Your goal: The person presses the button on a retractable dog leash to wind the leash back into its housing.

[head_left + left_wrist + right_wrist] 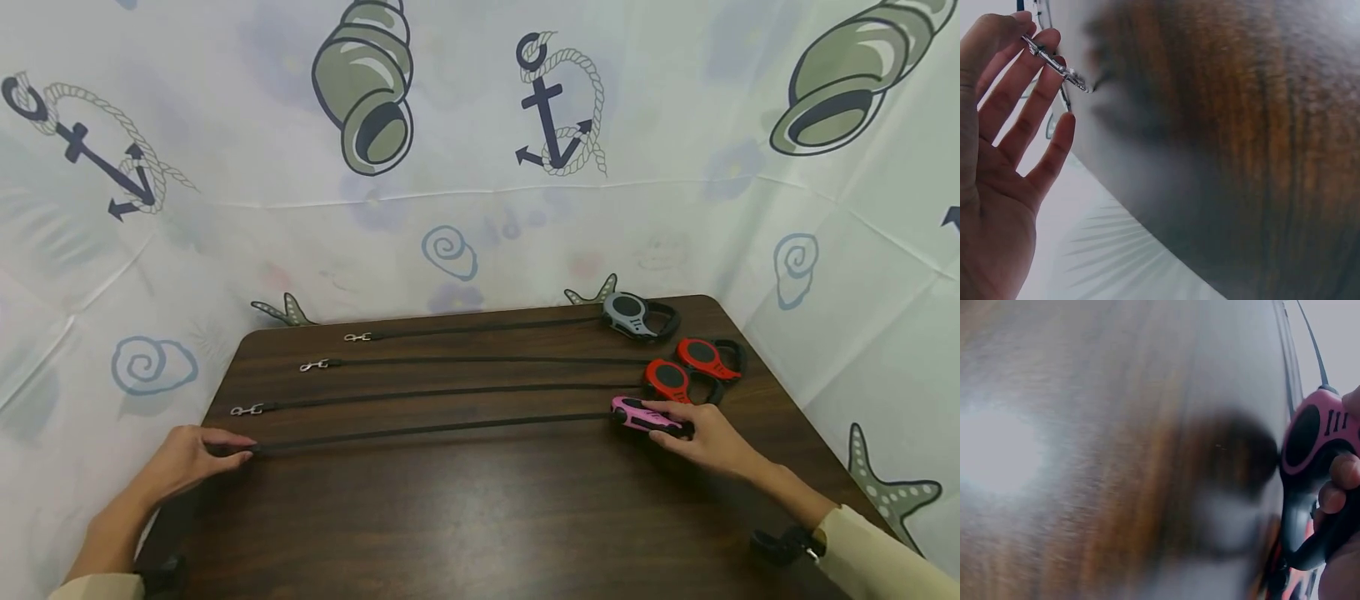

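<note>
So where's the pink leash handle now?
In the head view, the pink leash handle is at the right side of the table, held in the person's right-hand grip, just in front of the nearer red handle.

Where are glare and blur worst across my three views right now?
Head view: soft sheen on the table, across its near half. Left wrist view: wood grain smeared, a dark blurry shadow or reflection beside the clearer metal clip. Right wrist view: worst glare, a blown-out white spot at left; grain blurred, pink leash handle clearer.
</note>
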### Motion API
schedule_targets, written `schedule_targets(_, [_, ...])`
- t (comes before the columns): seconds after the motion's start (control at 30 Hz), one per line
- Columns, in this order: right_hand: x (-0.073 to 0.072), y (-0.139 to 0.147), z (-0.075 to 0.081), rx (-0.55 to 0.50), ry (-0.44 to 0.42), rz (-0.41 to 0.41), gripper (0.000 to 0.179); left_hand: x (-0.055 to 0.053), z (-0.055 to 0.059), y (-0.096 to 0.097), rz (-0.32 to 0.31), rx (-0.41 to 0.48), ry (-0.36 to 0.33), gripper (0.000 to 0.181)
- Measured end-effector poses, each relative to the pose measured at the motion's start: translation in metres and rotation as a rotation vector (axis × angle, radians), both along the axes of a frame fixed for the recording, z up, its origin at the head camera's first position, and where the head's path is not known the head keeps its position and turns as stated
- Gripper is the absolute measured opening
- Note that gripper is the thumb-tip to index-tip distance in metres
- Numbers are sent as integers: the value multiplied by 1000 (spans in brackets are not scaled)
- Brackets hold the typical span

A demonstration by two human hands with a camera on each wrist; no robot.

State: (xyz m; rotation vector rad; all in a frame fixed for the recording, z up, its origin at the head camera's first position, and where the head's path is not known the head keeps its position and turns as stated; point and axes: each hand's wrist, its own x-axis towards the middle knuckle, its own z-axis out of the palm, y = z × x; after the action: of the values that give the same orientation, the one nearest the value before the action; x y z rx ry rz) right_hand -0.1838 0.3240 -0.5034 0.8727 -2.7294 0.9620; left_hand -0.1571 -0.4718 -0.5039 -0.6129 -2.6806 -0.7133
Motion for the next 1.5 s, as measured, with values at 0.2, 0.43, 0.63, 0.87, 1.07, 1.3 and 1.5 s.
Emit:
schedule_targets(0.2, [-5,4,8,-24,-48,-60,37,1,7,1,39,40,-82,23])
schedule_targets(0.43, [-10,9,18,-93,-214,-99,30,-1,15,2,70,53,-154,16])
schedule_targets(0.63, [-15,16,24,-161,-323,-101,28,-3,22,5,95,51,-209,13])
schedule_targets(0.87, [-22,28,29,-241,-446,-116,31,-5,29,10,101,73,-222,14])
schedule_targets(1.07, [-31,38,26,-493,-559,43,31,-7,31,12,86,108,-232,16])
schedule_targets(1.3, [-39,40,30,-729,-667,204,37,-9,34,14,109,138,-241,17])
schedule_targets(1.5, [-44,40,32,-757,-688,232,42,-8,35,14,105,167,-235,18])
